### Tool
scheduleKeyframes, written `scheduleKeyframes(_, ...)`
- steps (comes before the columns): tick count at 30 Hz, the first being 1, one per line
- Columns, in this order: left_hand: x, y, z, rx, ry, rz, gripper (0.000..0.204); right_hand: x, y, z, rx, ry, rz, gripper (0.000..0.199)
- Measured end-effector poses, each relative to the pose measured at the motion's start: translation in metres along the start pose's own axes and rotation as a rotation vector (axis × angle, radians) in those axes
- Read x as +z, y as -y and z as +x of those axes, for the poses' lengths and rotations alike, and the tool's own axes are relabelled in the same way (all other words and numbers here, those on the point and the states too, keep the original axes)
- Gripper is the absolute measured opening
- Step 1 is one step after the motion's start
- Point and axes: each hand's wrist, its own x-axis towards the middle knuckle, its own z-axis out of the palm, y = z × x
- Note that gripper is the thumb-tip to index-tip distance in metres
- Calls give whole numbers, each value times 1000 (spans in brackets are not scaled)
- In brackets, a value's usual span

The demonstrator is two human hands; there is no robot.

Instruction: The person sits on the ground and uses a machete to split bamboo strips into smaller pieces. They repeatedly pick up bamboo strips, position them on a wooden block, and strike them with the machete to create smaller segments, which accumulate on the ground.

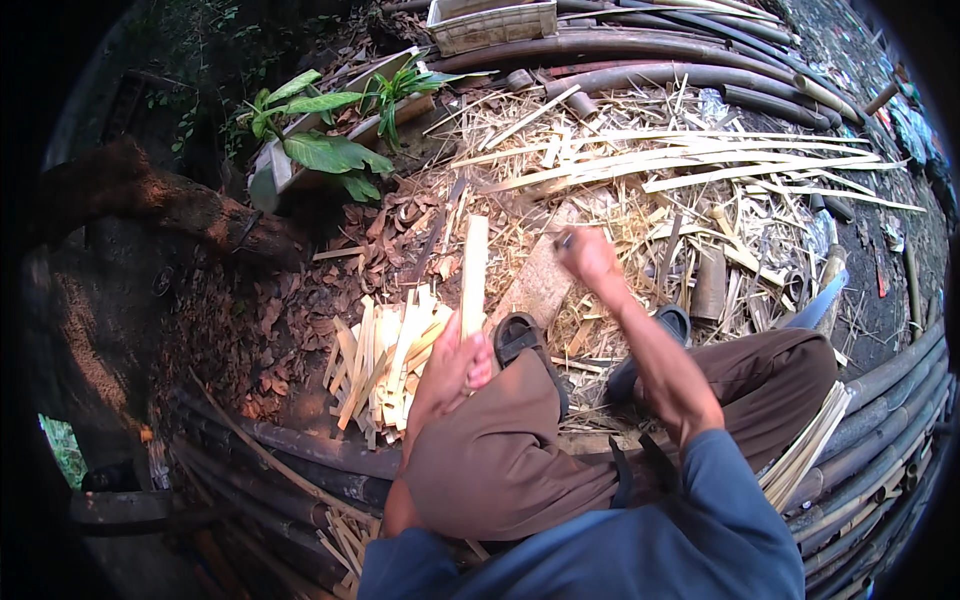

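Note:
My left hand is closed around the lower end of a pale, flat bamboo strip. The strip points up and away from me, beside my left knee. Over a flat wooden board my raised right hand is a fist. A small dark end pokes out of it, but the rest of what it grips is hidden or blurred. Just left of my left hand lies a heap of short split bamboo pieces.
Bamboo shavings and long pale strips litter the ground ahead. Dark bamboo poles lie behind them, near a pale crate. At the right are a saw blade and stacked poles. A thick trunk stands left.

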Motion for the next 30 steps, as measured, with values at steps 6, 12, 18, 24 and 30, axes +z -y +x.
scheduleKeyframes(6,-5,15,26,-44,-143,139,22,-19,30,-49,-304,-89,-16,17)
scheduleKeyframes(12,19,10,37,-13,-120,127,23,10,5,-26,-503,-278,2,17)
scheduleKeyframes(18,-43,30,-10,41,-163,194,45,-50,-49,24,194,4,351,33)
scheduleKeyframes(24,-64,53,19,502,-376,11,45,-36,34,7,-122,-117,798,39)
scheduleKeyframes(30,-59,26,96,690,-445,-135,36,112,-59,13,-9,-219,748,38)
